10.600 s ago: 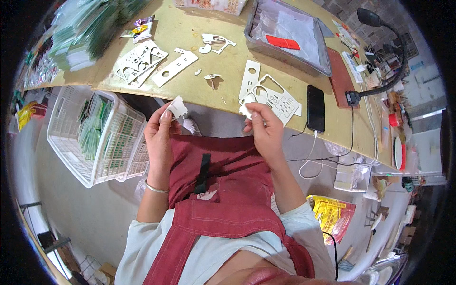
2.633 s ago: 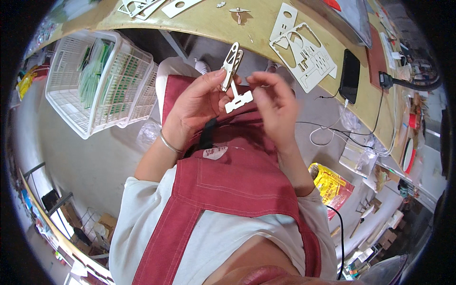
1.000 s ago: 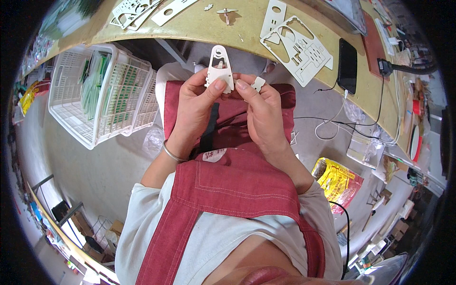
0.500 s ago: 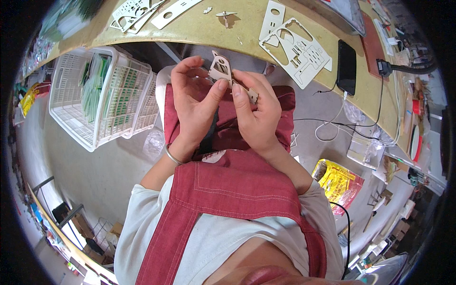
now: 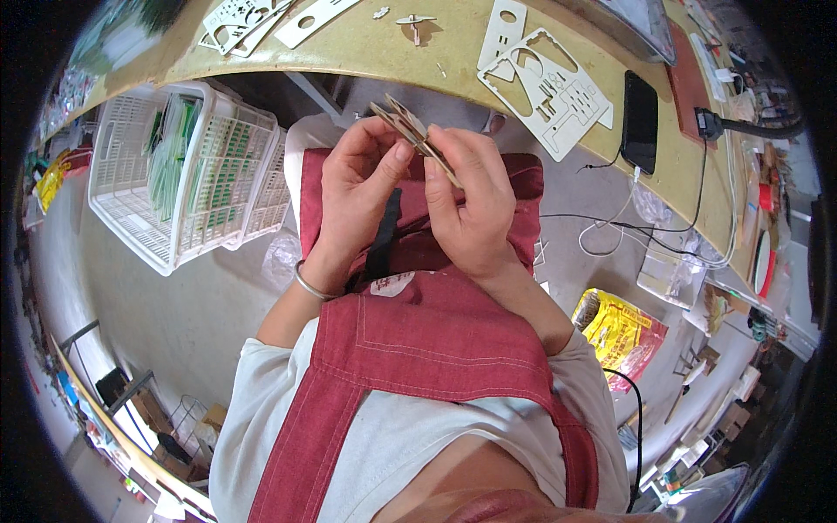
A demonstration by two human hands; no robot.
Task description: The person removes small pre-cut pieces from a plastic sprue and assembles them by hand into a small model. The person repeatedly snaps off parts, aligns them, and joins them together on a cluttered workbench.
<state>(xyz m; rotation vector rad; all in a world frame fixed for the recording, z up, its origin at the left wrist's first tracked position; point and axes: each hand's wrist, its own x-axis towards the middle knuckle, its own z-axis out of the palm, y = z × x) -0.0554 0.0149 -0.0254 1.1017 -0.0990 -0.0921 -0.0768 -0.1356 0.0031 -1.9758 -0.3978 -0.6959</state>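
Observation:
Over my lap, both hands hold a small assembly of thin wooden cut-out pieces (image 5: 404,125), now seen nearly edge-on. My left hand (image 5: 357,174) pinches its left side between thumb and fingers. At its lower right end, my right hand (image 5: 472,187) grips it with thumb and fingertips. How the pieces join is hidden by the fingers. On the yellowish table ahead lie a cut-out wooden sheet (image 5: 549,91) with a large opening, a narrower sheet (image 5: 503,35) beside it, and a small joined wooden piece (image 5: 416,28).
More cut-out sheets (image 5: 244,24) lie at the table's far left. A black phone (image 5: 639,122) with a white cable rests at the right. White plastic baskets (image 5: 187,174) holding green-and-clear packages stand at my left. A yellow and red bag (image 5: 617,336) lies on the floor.
The wooden assembly has turned from showing its flat face to nearly edge-on. My right fingers have moved up along it, and my left fingers have curled in closer.

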